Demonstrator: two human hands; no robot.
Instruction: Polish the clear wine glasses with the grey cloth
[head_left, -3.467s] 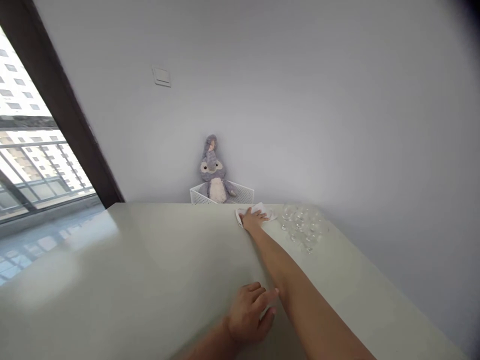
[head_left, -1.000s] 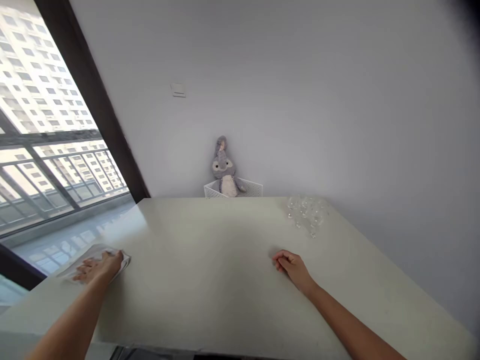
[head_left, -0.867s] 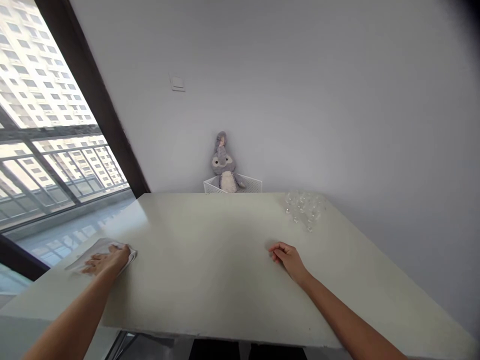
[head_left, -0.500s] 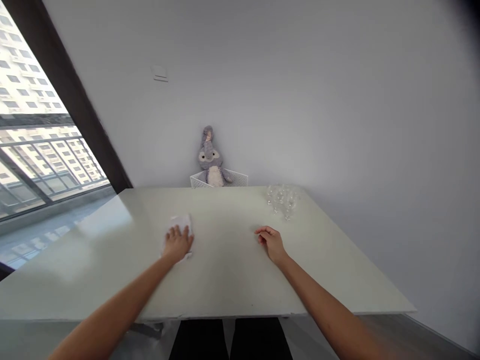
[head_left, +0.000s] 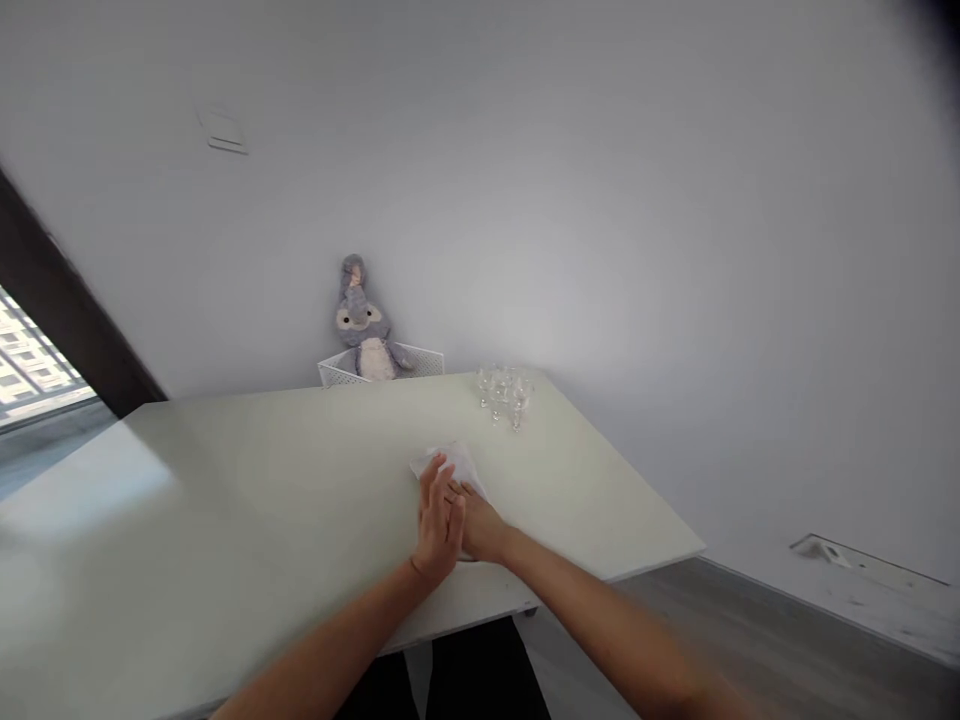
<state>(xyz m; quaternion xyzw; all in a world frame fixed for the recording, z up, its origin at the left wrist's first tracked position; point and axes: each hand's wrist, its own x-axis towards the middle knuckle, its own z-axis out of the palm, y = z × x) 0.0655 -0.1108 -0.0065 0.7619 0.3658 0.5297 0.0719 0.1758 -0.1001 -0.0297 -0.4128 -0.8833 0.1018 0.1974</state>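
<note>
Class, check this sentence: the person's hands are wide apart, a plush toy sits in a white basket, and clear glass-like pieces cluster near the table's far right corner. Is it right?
Not wide apart: the head view shows the left hand and right hand close together at the white cloth. The rest is right.

A: Where do we have the cloth?
B: On the table, at twelve o'clock from our left hand and our right hand.
A: And the glassware?
B: At one o'clock, near the table's far edge.
A: Behind that edge?
B: At eleven we find the basket, the soft toy in it; the window at ten.
</note>
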